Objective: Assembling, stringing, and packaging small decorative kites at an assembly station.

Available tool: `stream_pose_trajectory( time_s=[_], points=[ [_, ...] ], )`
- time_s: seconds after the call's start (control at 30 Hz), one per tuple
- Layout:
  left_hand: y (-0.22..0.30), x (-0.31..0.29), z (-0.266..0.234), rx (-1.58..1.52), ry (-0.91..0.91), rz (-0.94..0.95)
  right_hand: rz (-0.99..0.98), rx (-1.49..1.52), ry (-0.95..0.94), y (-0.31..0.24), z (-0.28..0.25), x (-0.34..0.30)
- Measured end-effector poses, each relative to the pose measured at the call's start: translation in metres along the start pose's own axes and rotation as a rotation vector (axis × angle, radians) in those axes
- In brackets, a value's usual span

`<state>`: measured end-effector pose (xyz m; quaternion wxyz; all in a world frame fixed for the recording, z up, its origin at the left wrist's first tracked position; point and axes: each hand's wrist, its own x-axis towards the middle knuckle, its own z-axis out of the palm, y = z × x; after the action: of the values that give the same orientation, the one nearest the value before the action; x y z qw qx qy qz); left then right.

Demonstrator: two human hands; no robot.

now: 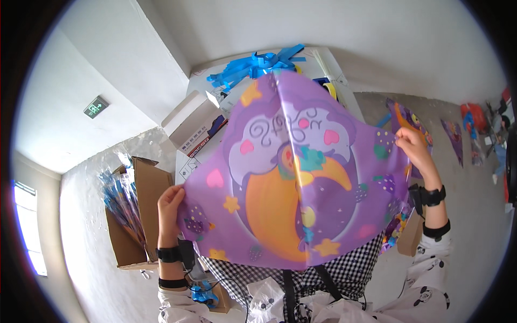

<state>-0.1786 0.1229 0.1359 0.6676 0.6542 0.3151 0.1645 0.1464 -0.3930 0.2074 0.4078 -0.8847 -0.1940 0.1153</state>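
Observation:
A large purple kite sheet [269,210] is spread between my two hands, roughly diamond-shaped with one corner pointing away from me. Its print shows a yellow crescent moon, a pale cloud, stars and hearts, and a fold line runs down its middle. My left hand [171,207] pinches the left corner between thumb and fingers. At the right corner, my right hand [414,148] grips the edge in the same way, a little higher. The sheet's near edge hangs over my checked apron [355,258]. Much of the table [344,94] behind is hidden by it.
Blue ribbon strips [258,65] lie heaped at the table's far end, near thin pale rods [324,64]. An opened white carton [194,129] sits at left. Beside the table, a cardboard box [142,210] holds several plastic-wrapped bundles. More printed pieces [452,137] lie to the right.

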Motion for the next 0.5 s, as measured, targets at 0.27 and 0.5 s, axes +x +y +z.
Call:
stream_pose_trajectory(
  time_s=[0.27,0.5],
  points=[
    [-0.080,-0.031,-0.006,0.071,0.158,-0.048,-0.021,-0.672,0.226,0.000,0.045,0.116],
    [-0.088,-0.036,0.002,0.114,0.160,-0.047,0.002,-0.775,0.221,0.002,0.072,0.164]
  ],
)
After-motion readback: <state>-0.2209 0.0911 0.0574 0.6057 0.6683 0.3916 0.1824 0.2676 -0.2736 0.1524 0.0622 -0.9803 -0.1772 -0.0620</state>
